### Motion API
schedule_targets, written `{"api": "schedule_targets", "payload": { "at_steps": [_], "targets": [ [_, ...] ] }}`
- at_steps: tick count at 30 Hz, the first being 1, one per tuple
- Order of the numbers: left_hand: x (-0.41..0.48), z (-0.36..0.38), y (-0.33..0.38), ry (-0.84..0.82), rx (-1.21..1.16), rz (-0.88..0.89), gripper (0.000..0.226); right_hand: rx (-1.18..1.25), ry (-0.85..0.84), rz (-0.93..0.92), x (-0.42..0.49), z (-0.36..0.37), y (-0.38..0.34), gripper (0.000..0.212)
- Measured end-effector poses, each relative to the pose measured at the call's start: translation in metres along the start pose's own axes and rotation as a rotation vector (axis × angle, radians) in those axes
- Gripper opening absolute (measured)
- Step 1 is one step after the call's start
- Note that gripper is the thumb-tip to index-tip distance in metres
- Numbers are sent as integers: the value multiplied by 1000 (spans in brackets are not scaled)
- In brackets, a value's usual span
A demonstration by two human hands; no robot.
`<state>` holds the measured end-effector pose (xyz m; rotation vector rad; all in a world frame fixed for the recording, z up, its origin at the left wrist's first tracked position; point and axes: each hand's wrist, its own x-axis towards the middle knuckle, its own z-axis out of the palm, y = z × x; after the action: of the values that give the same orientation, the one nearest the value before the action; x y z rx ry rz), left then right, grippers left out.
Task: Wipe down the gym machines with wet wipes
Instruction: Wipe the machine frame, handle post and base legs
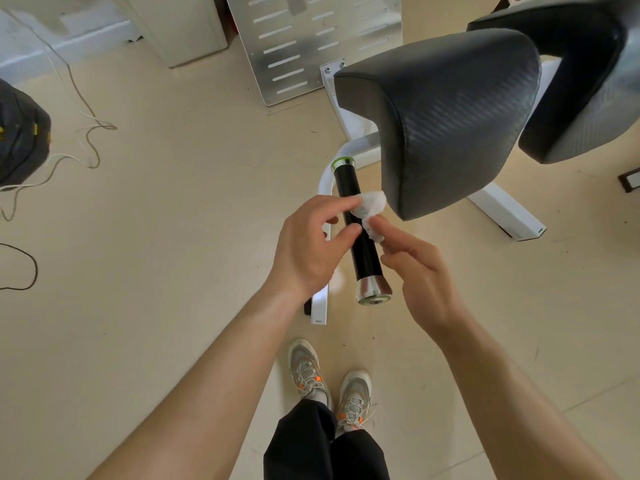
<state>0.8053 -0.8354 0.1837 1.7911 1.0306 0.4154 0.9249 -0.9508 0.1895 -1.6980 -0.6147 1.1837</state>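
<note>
A black handle grip with a chrome end cap juts toward me from the white frame of a gym machine. A crumpled white wet wipe sits just above the grip's middle. My left hand pinches the wipe's upper part between thumb and fingertips. From the right, my right hand pinches the wipe's lower edge. Whether the wipe touches the grip I cannot tell. The machine's black padded seat hangs just right of the handle.
A second black pad sits at the far right. The white frame's foot lies on the beige floor. A slotted metal plate stands behind. Loose cables and a dark bag lie at left. My shoes stand below the handle.
</note>
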Motion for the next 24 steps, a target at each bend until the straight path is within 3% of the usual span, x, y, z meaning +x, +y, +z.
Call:
{"api": "schedule_targets", "payload": {
  "at_steps": [3,6,8,10,14,19,24],
  "targets": [
    [8,8,1,-25,176,151,20,173,-42,4,7,-1,-2,65],
    [20,11,1,-27,252,140,34,354,-20,56,11,-1,-4,70],
    [32,8,3,-71,310,125,41,466,-38,75,14,-2,-3,62],
    [46,4,6,-148,388,128,31,523,-41,104,16,-4,-1,50],
    [65,1,13,-249,486,119,20,352,28,145,19,-5,-2,43],
    [86,7,16,-205,625,120,8,163,206,132,11,-8,-3,36],
    [101,13,16,-129,653,125,21,42,234,149,7,-9,5,33]
  ]
}}
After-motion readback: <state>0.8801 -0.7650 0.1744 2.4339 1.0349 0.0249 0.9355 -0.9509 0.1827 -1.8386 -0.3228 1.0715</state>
